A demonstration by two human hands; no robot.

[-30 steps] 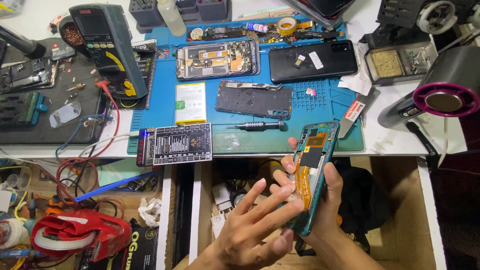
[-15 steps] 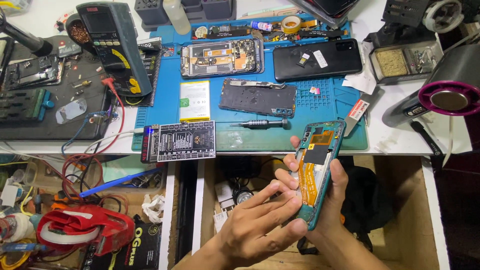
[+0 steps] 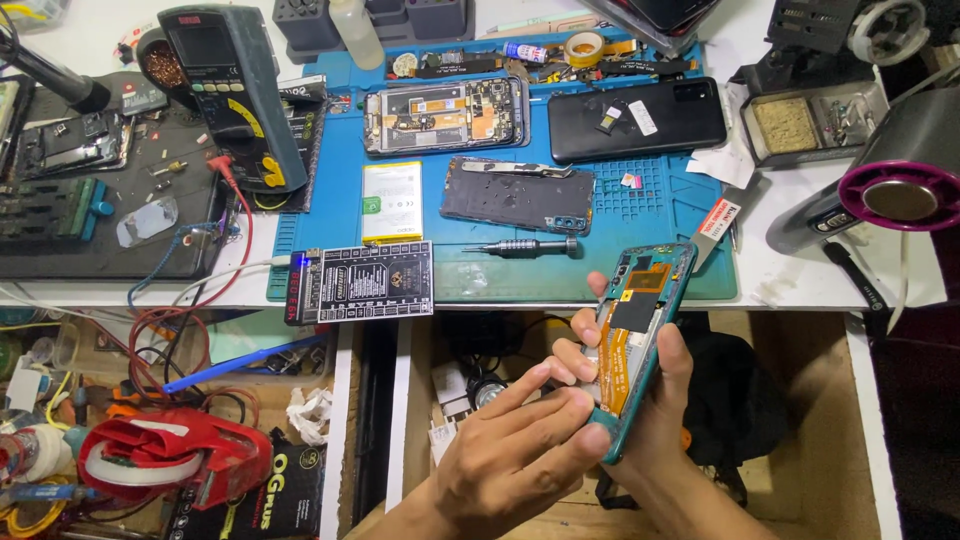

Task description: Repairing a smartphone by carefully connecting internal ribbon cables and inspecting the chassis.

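Cradling the opened phone (image 3: 640,340) from behind, our right hand (image 3: 660,400) has its fingers wrapped around the teal frame, clamped on it so the exposed inside faces us. We hold it tilted, top end leaning away toward the edge of the blue work mat (image 3: 300,220), below the bench and over the open drawer (image 3: 470,370), probably so the orange flex cable and black shields catch the light. Our left hand (image 3: 520,450) comes in from below, fingers together and extended, the index fingertip pressing on the lower end of the phone near the flex; it grips nothing of its own, it only steadies or pushes there.

On the mat, things lie within easy reach: a small screwdriver (image 3: 525,247) just above the phone, a dark back cover (image 3: 515,195) with tweezers resting on it, a white battery (image 3: 392,202), another stripped phone (image 3: 445,115) and a black phone (image 3: 635,118) lying flat. A battery test board (image 3: 362,282) sits at the mat's near edge, wired up, and a multimeter (image 3: 235,95) leans at the left.
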